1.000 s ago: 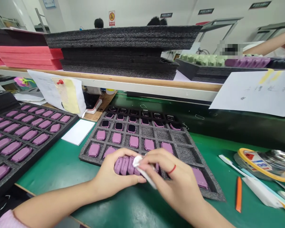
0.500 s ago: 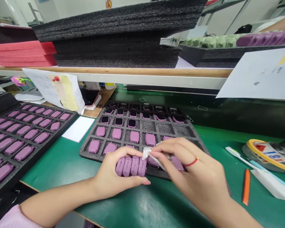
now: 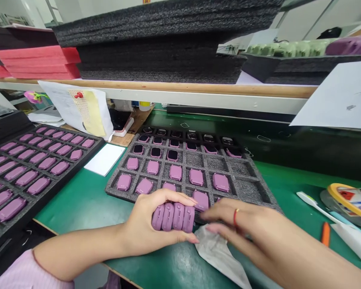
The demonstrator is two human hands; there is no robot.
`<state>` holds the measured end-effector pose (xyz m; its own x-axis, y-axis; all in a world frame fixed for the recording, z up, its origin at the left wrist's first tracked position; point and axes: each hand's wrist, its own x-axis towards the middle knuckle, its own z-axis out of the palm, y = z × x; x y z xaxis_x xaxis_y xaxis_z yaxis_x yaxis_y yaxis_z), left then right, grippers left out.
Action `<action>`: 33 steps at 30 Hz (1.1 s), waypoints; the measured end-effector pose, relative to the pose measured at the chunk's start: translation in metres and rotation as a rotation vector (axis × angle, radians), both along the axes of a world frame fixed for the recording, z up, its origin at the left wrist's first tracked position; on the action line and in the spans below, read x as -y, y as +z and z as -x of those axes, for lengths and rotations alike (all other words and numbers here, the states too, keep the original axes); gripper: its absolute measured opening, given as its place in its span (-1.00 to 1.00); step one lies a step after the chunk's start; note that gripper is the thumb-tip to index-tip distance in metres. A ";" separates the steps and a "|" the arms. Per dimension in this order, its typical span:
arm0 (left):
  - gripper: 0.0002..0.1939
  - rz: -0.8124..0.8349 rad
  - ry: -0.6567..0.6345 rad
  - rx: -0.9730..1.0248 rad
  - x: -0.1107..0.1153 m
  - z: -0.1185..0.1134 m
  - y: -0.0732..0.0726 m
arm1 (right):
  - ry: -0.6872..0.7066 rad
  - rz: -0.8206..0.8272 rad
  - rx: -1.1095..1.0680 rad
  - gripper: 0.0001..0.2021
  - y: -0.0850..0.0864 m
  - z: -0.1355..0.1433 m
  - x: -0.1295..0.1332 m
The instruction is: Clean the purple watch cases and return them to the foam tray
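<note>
My left hand (image 3: 150, 220) grips a row of several purple watch cases (image 3: 173, 217) side by side, between thumb and fingers. To its right, my right hand (image 3: 243, 224) is over the front edge of a grey foam tray (image 3: 246, 190), fingers bent and slightly blurred. A pale cloth (image 3: 219, 253) hangs at its thumb and spreads over the green table; how firmly it is held is hidden. The tray bears purple cases (image 3: 220, 182) in its front rows and dark-screened watches (image 3: 172, 155) farther back.
At left lies a second black tray with purple cases (image 3: 27, 178), beside a white pad (image 3: 104, 159). Foam stacks (image 3: 156, 44) sit on the shelf above. A toothbrush (image 3: 319, 208), an orange stick (image 3: 325, 235) and a round yellow-rimmed container (image 3: 353, 204) are at right.
My right hand has moved away from the cases, down and right, and the cloth has dropped and spread out. My left hand keeps its row of cases, now turned slightly. The view has shifted.
</note>
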<state>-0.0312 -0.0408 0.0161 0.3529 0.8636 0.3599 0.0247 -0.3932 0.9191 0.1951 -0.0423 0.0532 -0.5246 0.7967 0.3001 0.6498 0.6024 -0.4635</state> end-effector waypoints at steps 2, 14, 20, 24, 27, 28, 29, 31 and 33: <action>-0.51 -0.014 0.010 -0.019 0.000 0.000 0.001 | -0.041 0.025 -0.163 -0.73 0.003 0.008 -0.002; -0.51 -0.024 -0.022 -0.012 0.001 -0.001 -0.002 | -0.223 0.390 -0.780 -0.54 -0.023 0.030 -0.018; -0.54 -0.083 -0.002 0.006 0.003 -0.003 -0.002 | -0.103 0.921 -0.807 -0.28 -0.041 0.039 -0.009; -0.59 -0.092 -0.005 -0.017 0.005 -0.003 -0.004 | 0.003 1.018 -0.822 -0.18 -0.050 0.046 -0.003; -0.58 -0.144 -0.027 -0.043 0.002 -0.003 -0.007 | -0.014 0.951 -0.914 0.05 -0.054 0.051 -0.005; -0.59 -0.184 -0.042 -0.056 0.001 -0.004 -0.009 | -0.026 0.932 -0.923 0.14 -0.054 0.053 -0.005; -0.59 -0.229 -0.062 -0.065 -0.001 -0.004 -0.011 | -0.041 0.914 -0.911 0.20 -0.053 0.055 -0.006; -0.56 -0.326 -0.090 -0.064 -0.006 -0.003 -0.014 | -0.067 0.852 -0.847 0.24 -0.049 0.059 -0.005; -0.48 -0.421 -0.090 -0.057 -0.010 -0.003 -0.018 | -0.096 0.743 -0.787 0.18 -0.046 0.061 -0.003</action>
